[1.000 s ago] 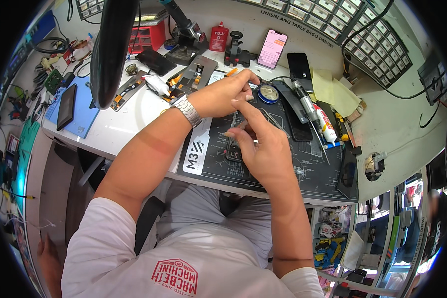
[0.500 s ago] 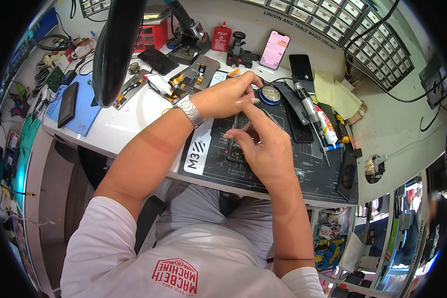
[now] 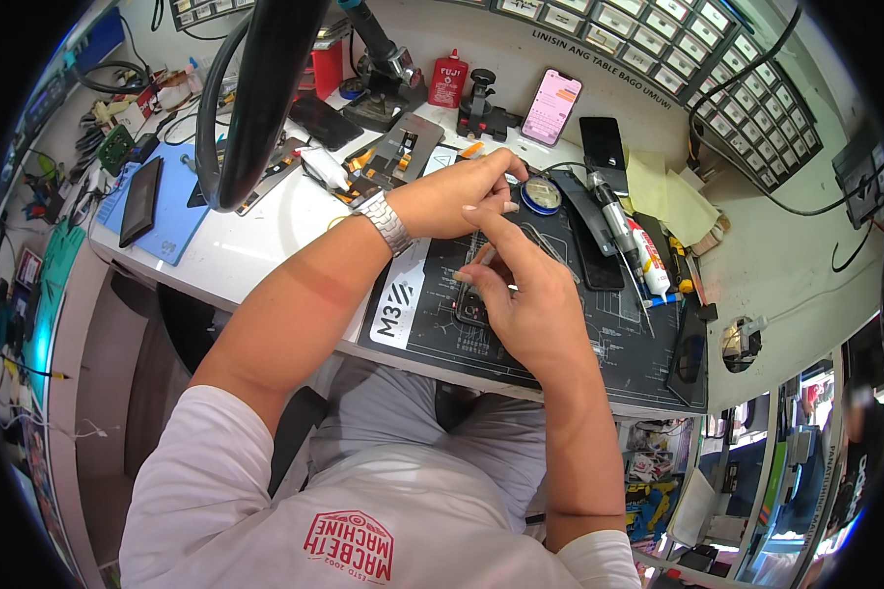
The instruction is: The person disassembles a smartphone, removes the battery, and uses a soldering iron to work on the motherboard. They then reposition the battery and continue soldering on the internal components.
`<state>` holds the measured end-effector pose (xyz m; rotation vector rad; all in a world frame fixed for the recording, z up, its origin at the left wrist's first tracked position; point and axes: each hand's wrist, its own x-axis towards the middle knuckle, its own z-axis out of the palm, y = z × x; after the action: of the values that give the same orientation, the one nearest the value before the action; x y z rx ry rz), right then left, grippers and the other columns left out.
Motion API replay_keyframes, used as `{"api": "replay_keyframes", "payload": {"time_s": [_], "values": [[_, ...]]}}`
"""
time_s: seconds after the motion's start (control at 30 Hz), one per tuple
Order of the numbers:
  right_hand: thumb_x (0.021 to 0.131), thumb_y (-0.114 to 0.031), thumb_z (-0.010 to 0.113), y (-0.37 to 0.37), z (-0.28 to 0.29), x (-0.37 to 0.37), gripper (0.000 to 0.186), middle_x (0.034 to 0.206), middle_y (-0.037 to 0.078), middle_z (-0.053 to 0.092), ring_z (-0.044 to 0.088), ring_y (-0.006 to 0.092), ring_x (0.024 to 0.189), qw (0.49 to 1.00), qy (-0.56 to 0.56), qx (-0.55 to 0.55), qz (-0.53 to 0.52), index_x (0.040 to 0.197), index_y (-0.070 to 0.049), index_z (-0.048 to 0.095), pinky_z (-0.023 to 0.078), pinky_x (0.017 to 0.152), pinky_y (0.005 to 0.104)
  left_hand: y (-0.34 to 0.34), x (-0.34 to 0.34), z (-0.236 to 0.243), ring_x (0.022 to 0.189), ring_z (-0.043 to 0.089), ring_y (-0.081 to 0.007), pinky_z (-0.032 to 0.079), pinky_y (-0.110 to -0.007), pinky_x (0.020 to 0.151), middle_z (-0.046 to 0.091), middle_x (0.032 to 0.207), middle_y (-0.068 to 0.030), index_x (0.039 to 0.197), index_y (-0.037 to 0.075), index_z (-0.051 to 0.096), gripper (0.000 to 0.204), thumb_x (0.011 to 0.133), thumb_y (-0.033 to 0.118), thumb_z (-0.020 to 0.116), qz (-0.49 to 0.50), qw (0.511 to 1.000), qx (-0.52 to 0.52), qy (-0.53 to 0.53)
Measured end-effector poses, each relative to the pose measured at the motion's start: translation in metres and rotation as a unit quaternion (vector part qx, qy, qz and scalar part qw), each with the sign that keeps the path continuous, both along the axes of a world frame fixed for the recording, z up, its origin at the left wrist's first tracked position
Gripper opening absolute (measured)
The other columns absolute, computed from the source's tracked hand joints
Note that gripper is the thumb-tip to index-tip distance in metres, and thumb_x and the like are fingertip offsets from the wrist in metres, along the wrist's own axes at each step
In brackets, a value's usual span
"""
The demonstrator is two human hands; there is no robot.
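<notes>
A dark phone [image 3: 469,308] lies on the black work mat [image 3: 432,334], partly hidden under my hands. My left hand [image 3: 467,196], with a metal-band watch [image 3: 384,224] on the wrist, hovers over the phone's far end with its fingers curled in; whatever they hold is hidden. My right hand [image 3: 538,285] is above the near end, its thumb and index finger spread apart. The index fingertip reaches to my left fingers. Beside my right hand lie slim metal tweezers [image 3: 552,245]. A round tin [image 3: 540,195] stands just past my left fingertips.
Right of my hands lie a soldering-type hand tool [image 3: 614,218], a white-and-red tube [image 3: 650,257] and dark phone panels [image 3: 599,267]. A lit phone [image 3: 552,106] leans at the back beside a clamp stand [image 3: 483,108] and red bottle [image 3: 448,79]. A black arm [image 3: 265,98] overhangs the left.
The view has shifted slightly, moving the bench within the picture. My right thumb has moved a little closer to the index finger; my left hand keeps nearly the same pose.
</notes>
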<state>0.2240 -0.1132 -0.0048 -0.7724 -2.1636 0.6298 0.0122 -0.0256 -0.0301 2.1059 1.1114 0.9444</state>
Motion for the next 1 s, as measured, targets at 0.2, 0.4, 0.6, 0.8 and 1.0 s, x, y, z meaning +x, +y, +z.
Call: {"api": "replay_keyframes", "payload": {"time_s": [0.2, 0.4, 0.6, 0.8, 1.0], "values": [[0.099, -0.003, 0.089, 0.029, 0.002, 0.005, 0.067, 0.099, 0.012, 0.077, 0.073, 0.0186, 0.084, 0.99, 0.104, -0.078, -0.05, 0.161, -0.009, 0.064, 0.061, 0.082, 0.0357, 0.002, -0.006, -0.003, 0.099, 0.072, -0.0188, 0.06, -0.037, 0.089, 0.071, 0.11, -0.0053, 0.149, 0.004, 0.056, 0.038, 0.114, 0.011, 0.068, 0.003, 1.0, 0.002, -0.001], [0.11, 0.003, 0.076, 0.081, 0.008, 0.024, 0.063, 0.113, 0.01, 0.076, 0.075, 0.0138, 0.101, 0.968, 0.224, -0.071, -0.083, 0.167, -0.002, 0.052, 0.064, 0.09, 0.0313, -0.004, -0.001, 0.015, 0.096, 0.068, -0.0135, 0.057, -0.034, 0.09, 0.071, 0.105, -0.0012, 0.153, 0.005, 0.056, 0.043, 0.112, 0.005, 0.069, -0.051, 0.996, -0.072, -0.009], [0.109, 0.006, 0.076, 0.078, -0.006, 0.02, 0.063, 0.113, 0.01, 0.076, 0.076, 0.0151, 0.101, 0.963, 0.245, -0.091, -0.06, 0.167, -0.001, 0.051, 0.064, 0.088, 0.0314, -0.005, 0.003, 0.013, 0.096, 0.068, -0.0136, 0.056, -0.033, 0.091, 0.071, 0.102, -0.0013, 0.153, 0.005, 0.056, 0.043, 0.112, 0.003, 0.069, -0.049, 0.997, -0.056, -0.022], [0.11, 0.005, 0.075, 0.076, -0.008, 0.019, 0.062, 0.113, 0.01, 0.075, 0.076, 0.0146, 0.099, 0.961, 0.255, -0.087, -0.064, 0.166, -0.001, 0.052, 0.064, 0.088, 0.031, -0.005, 0.006, 0.011, 0.096, 0.068, -0.0135, 0.057, -0.034, 0.091, 0.071, 0.102, -0.0019, 0.152, 0.004, 0.055, 0.043, 0.112, 0.002, 0.069, -0.049, 0.996, -0.065, -0.021], [0.111, 0.003, 0.074, 0.076, -0.008, 0.019, 0.061, 0.114, 0.01, 0.075, 0.075, 0.0141, 0.1, 0.956, 0.27, -0.097, -0.061, 0.167, -0.001, 0.05, 0.065, 0.09, 0.0315, -0.004, 0.005, 0.011, 0.09, 0.07, -0.0162, 0.057, -0.034, 0.085, 0.076, 0.099, -0.0054, 0.15, 0.001, 0.057, 0.042, 0.113, 0.01, 0.075, -0.051, 0.997, -0.047, -0.036]]}}
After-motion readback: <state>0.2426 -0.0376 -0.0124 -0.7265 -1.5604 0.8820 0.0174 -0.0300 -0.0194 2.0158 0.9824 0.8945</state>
